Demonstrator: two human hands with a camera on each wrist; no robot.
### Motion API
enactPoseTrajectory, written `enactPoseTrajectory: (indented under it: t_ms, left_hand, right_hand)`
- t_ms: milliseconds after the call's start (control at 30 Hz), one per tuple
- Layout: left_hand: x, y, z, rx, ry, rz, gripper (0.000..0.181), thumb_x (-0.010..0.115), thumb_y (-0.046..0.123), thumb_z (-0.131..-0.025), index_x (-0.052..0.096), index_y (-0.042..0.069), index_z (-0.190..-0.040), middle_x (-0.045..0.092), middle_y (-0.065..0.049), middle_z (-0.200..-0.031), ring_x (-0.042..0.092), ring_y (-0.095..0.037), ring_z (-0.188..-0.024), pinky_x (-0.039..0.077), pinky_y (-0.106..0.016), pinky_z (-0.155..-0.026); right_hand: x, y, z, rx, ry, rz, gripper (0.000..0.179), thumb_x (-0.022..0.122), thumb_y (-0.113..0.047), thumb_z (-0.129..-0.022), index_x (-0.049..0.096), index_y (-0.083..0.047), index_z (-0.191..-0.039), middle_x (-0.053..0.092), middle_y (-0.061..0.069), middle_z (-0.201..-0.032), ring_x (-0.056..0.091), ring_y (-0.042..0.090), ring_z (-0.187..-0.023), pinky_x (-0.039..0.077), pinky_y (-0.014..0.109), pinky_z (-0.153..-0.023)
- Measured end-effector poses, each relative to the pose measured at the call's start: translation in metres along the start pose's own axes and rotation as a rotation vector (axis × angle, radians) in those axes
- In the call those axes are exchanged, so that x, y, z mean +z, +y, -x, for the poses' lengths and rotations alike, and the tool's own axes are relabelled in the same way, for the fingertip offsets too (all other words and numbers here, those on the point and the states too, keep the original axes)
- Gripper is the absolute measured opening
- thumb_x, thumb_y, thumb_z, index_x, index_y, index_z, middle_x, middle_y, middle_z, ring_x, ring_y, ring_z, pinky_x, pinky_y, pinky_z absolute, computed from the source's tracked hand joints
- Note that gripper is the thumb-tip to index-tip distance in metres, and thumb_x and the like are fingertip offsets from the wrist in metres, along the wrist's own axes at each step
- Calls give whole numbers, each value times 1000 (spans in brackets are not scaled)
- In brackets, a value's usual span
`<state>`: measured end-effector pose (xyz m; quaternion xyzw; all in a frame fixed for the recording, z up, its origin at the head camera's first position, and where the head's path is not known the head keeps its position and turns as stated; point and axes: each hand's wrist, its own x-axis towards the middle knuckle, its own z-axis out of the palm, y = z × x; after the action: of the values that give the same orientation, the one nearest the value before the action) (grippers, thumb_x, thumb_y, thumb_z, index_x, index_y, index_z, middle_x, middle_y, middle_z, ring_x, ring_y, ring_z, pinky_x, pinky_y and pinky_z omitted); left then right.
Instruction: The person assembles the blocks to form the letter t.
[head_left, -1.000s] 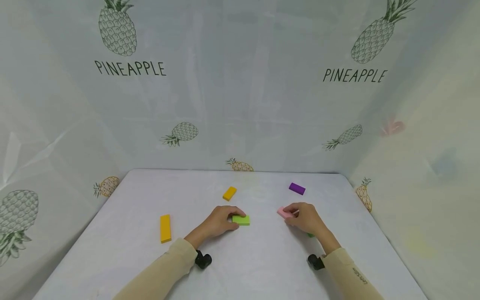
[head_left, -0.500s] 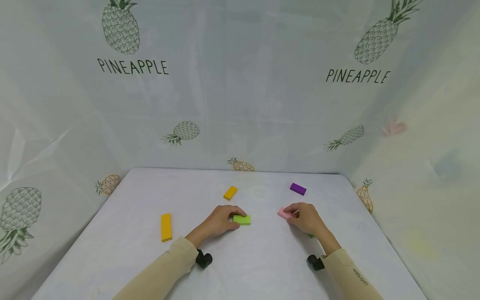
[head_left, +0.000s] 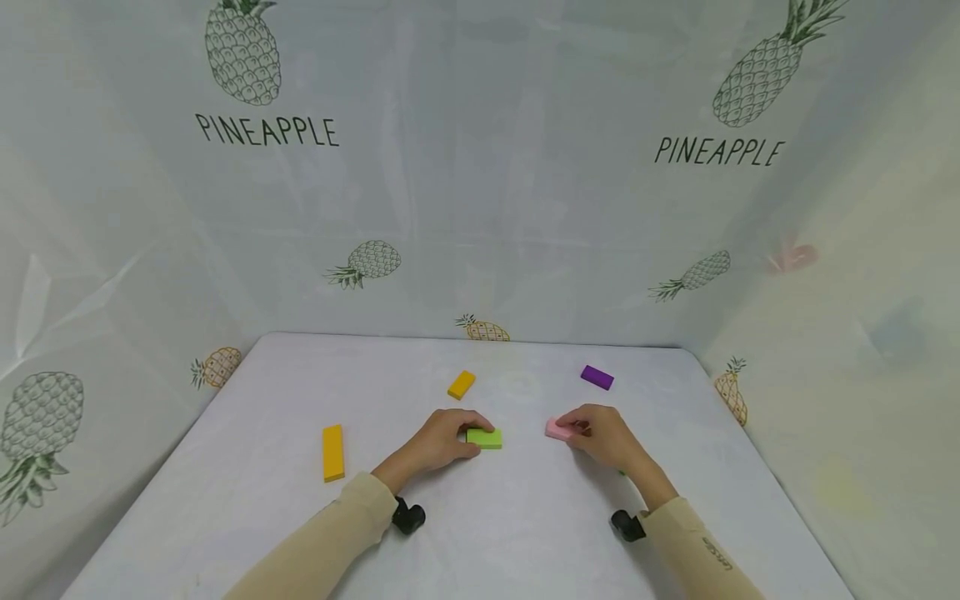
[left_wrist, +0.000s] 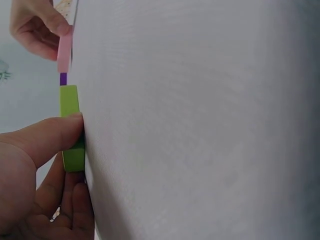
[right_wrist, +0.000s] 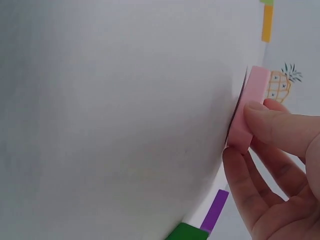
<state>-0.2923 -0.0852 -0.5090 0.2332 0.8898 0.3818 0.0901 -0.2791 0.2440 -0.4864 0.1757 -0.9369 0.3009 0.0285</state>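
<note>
My left hand [head_left: 442,440] pinches a light green rectangular block [head_left: 484,439] near the middle of the white table; in the left wrist view the thumb lies across the green block [left_wrist: 70,102]. To its right, my right hand [head_left: 604,435] holds a pink block [head_left: 557,429] between thumb and fingers. The right wrist view shows the pink block [right_wrist: 254,90] close over the tabletop, with a dark shadow line along its underside. A gap separates the pink block from the light green one.
A long orange block [head_left: 333,453] lies left of my left hand, and a smaller orange block [head_left: 461,385] behind it. A purple block [head_left: 597,377] lies at the back right. A dark green block [right_wrist: 187,232] is mostly hidden by my right wrist in the head view.
My right hand has moved slightly left with the pink block, which has turned more in line with the light green one. The left hand stays in place on its block.
</note>
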Motion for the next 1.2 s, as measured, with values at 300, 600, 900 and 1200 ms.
enactPoseTrajectory:
  t_ms: [300, 600, 900, 1200]
  left_hand:
    - [1, -2, -2, 3, 0, -13, 33, 82, 13, -94, 76, 29, -123, 73, 10, -126, 62, -14, -117, 51, -42, -108]
    - [0, -1, -1, -17, -4, 8, 33, 82, 14, -94, 77, 29, -123, 73, 10, -126, 62, -15, -117, 51, -42, -109]
    - [-1, 1, 1, 2, -7, 17, 33, 81, 13, -95, 76, 27, -124, 73, 9, -127, 62, -16, -119, 51, -43, -110]
    - [-2, 3, 2, -6, -9, 21, 32, 81, 12, -95, 76, 27, -124, 73, 8, -127, 62, -16, -120, 51, -43, -111]
  right_hand:
    - [2, -6, -4, -105, -16, 22, 25, 79, 5, -91, 82, -8, -112, 77, 5, -108, 68, 19, -95, 62, 38, -85]
    - [7, -11, -6, -182, -58, -18, 27, 79, 7, -90, 82, -8, -113, 77, 3, -105, 68, 19, -94, 63, 36, -83]
    - [15, -17, -9, -221, -75, -26, 28, 79, 6, -90, 81, -6, -115, 77, 3, -104, 68, 17, -92, 62, 33, -82]
    - [23, -23, -11, -253, -62, -5, 27, 79, 6, -90, 82, -9, -112, 77, 0, -104, 68, 16, -92, 61, 33, -82]
